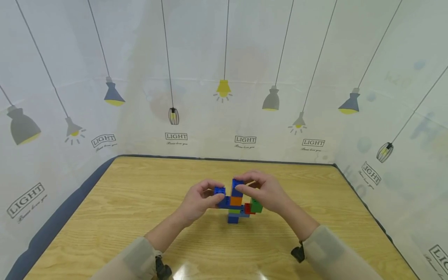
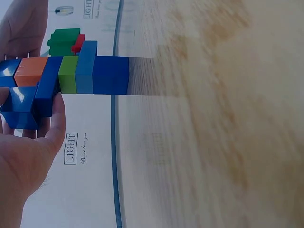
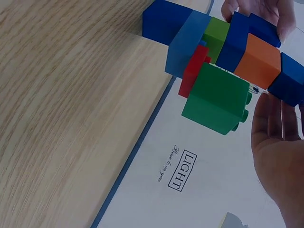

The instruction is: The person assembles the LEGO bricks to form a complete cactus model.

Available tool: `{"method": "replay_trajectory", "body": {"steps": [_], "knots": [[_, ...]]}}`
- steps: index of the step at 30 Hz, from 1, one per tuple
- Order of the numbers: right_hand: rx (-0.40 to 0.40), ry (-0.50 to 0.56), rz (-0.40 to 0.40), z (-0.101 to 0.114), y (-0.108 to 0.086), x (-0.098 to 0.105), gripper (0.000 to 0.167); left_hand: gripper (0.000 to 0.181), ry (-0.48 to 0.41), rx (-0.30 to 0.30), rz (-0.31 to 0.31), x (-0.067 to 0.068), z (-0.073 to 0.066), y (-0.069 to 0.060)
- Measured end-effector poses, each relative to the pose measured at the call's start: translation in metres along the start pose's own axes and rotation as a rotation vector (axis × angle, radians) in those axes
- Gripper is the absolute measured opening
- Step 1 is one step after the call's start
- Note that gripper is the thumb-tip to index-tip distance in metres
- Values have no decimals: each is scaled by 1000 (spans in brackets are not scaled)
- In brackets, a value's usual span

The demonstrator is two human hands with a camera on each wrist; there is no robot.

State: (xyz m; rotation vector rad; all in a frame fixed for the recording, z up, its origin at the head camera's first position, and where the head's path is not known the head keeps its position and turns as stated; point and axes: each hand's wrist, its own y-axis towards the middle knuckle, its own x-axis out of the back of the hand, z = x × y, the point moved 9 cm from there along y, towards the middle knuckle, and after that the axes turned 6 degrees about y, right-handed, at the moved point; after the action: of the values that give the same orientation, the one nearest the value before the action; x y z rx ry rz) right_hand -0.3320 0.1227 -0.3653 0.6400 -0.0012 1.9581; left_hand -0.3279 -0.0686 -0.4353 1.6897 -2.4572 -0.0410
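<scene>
A tower of toy building bricks stands upright on the wooden table, its bottom blue brick point(image 1: 232, 220) touching the surface. Above that come a lighter blue brick point(image 2: 87, 71), a lime green brick point(image 2: 68, 74), a long dark blue brick point(image 3: 232, 42) and an orange brick point(image 1: 236, 201). My right hand point(image 1: 268, 193) pinches the blue brick point(image 1: 237, 189) at the top between thumb and fingers. On the left side arm, my left hand point(image 1: 196, 203) holds another blue brick point(image 2: 20, 107). To the right, a green brick point(image 3: 216, 97) sits on a red brick point(image 3: 193, 71).
The wooden table point(image 1: 140, 217) spreads around the tower, with a dark edge at the back. Behind and beside it hang pale wall sheets point(image 1: 203, 124) printed with lamps and "LIGHT" labels. A small black device point(image 1: 298, 253) is strapped near the right cuff.
</scene>
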Motion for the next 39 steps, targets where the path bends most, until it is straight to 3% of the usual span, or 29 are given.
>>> {"method": "replay_trajectory", "body": {"steps": [22,39], "knots": [[-89,33,45,-9,5,-2,24,36,14,20,3,0,3,0],[-74,68,52,-6,4,-4,24,36,6,5,2,-1,2,0]]}}
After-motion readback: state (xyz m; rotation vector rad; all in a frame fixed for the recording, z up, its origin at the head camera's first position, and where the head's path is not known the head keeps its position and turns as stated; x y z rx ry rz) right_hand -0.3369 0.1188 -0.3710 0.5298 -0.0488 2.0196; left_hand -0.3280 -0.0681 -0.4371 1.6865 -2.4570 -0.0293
